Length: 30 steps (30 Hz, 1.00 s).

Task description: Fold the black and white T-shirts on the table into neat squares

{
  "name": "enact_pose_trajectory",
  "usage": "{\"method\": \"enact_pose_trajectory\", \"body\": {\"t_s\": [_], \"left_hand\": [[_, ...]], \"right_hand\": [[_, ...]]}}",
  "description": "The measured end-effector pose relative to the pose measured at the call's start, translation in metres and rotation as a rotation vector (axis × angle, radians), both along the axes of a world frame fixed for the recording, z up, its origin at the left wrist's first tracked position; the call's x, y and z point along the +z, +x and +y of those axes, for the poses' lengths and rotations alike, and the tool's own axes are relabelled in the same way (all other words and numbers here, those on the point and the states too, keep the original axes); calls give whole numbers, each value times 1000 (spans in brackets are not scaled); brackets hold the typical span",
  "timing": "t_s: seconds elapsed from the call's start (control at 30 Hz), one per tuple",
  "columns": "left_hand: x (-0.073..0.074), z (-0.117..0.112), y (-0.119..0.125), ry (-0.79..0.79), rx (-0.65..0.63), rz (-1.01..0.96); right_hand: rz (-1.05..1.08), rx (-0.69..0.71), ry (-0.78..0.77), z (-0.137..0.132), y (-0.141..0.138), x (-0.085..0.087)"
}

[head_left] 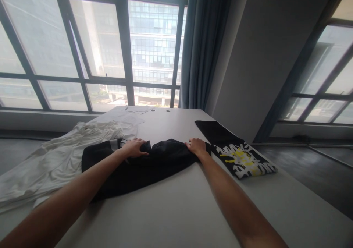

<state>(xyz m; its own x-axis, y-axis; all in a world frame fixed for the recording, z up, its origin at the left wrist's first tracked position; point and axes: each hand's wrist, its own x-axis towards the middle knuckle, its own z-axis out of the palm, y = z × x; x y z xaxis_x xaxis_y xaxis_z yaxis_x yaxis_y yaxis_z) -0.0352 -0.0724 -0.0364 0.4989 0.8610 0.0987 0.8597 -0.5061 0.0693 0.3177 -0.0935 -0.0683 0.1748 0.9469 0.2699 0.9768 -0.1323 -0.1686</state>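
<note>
a limp black fabric garment [154, 167] is lying crosswise on a smooth white tabletop [165, 211], its surface rumpling along the far edge; a pale grey patch is showing near its left end. taking this garment as landmark.

both bare hands are touching it. the left hand [135, 147] is resting palm-down on its far edge, left of the middle, thumb standing apart from the fingers; cannot tell whether it is pinching cloth. the right hand [196, 145] is bending its fingers over the right end; grip unclear there too.

left of the garment, a crumpled heap of thin white cloth [66, 156] is spreading in loose folds, reaching close against the left end. right of the garment, just beside that end, a flat folded black textile with white and yellow lettering [242, 159] is lying at a slant.

well beyond the garment, thin white paper sheets [135, 110] are lying near the far edge. farther behind it, a tall dark-framed window [122, 38] is letting in daylight, and a long grey-blue curtain [204, 49] is hanging.
</note>
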Motion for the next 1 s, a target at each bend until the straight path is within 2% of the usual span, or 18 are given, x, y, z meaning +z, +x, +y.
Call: {"method": "enact_pose_trajectory", "body": {"t_s": [0.17, 0.27, 0.33, 0.4, 0.53, 0.6, 0.63, 0.7, 0.8, 0.9, 1.0], "left_hand": [[-9, -2, 0, -57, -66, 7], [-5, -4, 0, -80, -43, -14], [1, -2, -2, -109, -3, -25], [8, 0, -5, -62, 39, -38], [20, 6, -14, 214, 192, -138], [21, 9, -19, 312, 232, -233], [21, 11, -21, 329, 209, -283], [19, 14, -22, 256, 103, -368], [16, 15, -20, 13, -40, -387], [14, 13, -14, -105, -20, -348], [13, 14, -7, -102, 66, -269]], "right_hand": [[79, 200, -62, 9, -4, -7], [137, 192, -153, 11, -4, 0], [112, 153, -141, 8, -3, 8], [78, 92, -2, 4, 1, 17], [109, -104, 348, -3, 16, 26], [127, -179, 410, -4, 24, 25], [136, -195, 408, -3, 28, 23], [169, -173, 340, -2, 34, 17], [236, -36, 186, 1, 39, 8], [272, 112, 115, 4, 40, 2], [289, 211, 55, 6, 40, 1]]}}
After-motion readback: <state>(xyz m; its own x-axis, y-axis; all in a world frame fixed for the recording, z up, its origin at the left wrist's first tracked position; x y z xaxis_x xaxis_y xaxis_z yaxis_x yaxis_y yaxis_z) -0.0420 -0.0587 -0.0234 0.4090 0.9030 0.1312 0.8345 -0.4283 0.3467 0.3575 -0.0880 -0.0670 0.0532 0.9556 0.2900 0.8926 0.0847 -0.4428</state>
